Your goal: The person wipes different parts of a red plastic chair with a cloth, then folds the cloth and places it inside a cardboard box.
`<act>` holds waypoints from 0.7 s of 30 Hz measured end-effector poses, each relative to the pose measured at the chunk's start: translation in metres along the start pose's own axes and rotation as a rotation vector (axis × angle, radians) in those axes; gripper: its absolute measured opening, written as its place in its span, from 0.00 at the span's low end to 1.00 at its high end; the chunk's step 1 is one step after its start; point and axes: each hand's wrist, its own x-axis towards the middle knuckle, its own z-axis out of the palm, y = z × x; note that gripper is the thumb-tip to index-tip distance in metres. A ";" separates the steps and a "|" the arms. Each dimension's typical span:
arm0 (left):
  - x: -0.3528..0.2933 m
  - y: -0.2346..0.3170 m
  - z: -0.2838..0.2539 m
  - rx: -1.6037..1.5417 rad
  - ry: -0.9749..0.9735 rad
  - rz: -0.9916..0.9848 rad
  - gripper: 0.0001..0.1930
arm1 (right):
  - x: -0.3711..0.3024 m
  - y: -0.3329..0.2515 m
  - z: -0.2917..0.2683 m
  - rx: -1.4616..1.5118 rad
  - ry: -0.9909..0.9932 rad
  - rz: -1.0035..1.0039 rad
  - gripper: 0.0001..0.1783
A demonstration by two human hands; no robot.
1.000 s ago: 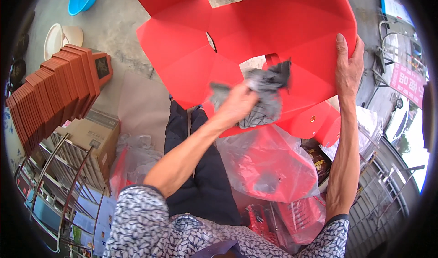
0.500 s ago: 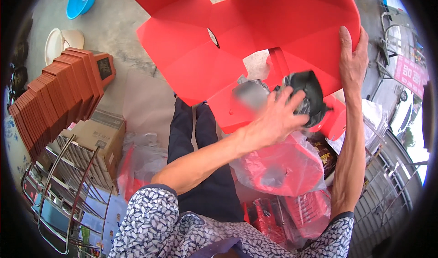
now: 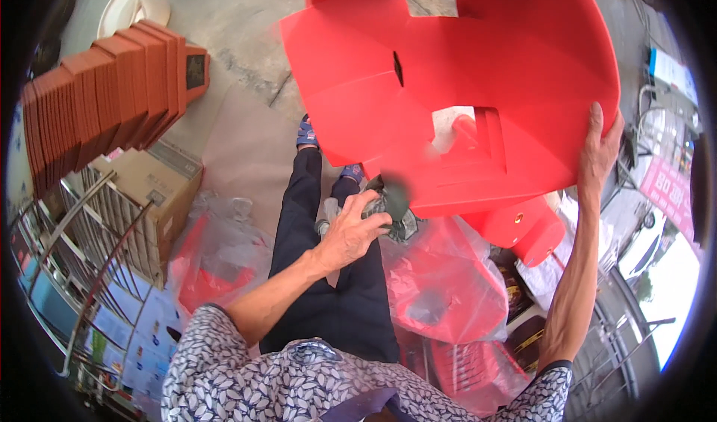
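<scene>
A large red moulded plastic shell (image 3: 515, 48) with several cut-outs fills the upper right. My right hand (image 3: 600, 149) grips its right edge, thumb on the near face. My left hand (image 3: 351, 231) is just below the shell's lower left corner, fingers curled on a dark bundle (image 3: 399, 202) with crinkled clear plastic about it. Motion blur hides what kind of thing the bundle is. Beneath the shell a red cylindrical part (image 3: 534, 231) sticks out at the lower right.
Red parts in a clear plastic bag (image 3: 448, 287) lie by my right leg, with another bag (image 3: 220, 258) to my left. Stacked terracotta-coloured planters (image 3: 104, 97), a cardboard box (image 3: 160, 187) and a metal rack (image 3: 97, 272) stand at left. A white bucket (image 3: 153, 7) stands beyond.
My left hand has drawn the dark bundle left and toward me, away from the shell's opening. My right hand keeps its hold on the shell, and the view has shifted.
</scene>
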 end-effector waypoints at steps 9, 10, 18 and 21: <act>-0.029 -0.046 0.010 -0.980 0.841 -0.595 0.23 | 0.009 0.009 -0.006 -0.013 -0.058 0.003 0.37; -0.030 -0.047 0.020 -0.941 0.825 -0.601 0.25 | 0.013 0.017 -0.007 -0.086 -0.015 -0.047 0.38; 0.017 0.006 0.119 -0.852 0.950 -0.635 0.13 | 0.012 0.023 -0.009 0.029 -0.105 0.012 0.38; 0.038 -0.028 0.135 -0.815 1.038 -0.785 0.13 | 0.005 0.010 -0.009 0.013 -0.116 0.038 0.40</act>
